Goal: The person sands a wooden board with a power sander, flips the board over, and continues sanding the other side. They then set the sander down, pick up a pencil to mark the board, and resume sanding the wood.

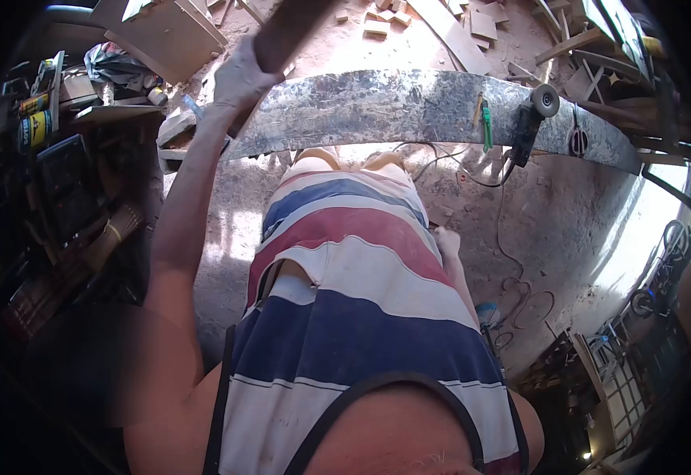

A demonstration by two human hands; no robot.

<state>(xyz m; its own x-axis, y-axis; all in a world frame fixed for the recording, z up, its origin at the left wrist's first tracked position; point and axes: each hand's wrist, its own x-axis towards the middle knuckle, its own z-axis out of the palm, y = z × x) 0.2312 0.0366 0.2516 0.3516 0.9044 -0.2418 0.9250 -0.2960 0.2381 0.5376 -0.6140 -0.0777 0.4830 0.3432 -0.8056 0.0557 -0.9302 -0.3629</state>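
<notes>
My left hand [242,77] is raised over the left end of the long, paint-worn bench [377,111], its fingers closed around the edge of a dark brown wooden board [291,33]. The board slants up and out of the top of the view, slightly blurred. Low beside my right hip is my right hand [447,240], fingers curled in. Whatever it may hold is hidden. On the bench's right part lie an angle grinder [529,127] with a round disc, a green-handled tool [486,131] and a small dark-handled tool [577,141].
A power cord [504,237] runs from the grinder down to the dusty floor and coils there. Wood offcuts [377,28] and planks [448,36] lie beyond the bench. Cans [35,128] and clutter crowd the left; a stacked frame [626,396] stands lower right.
</notes>
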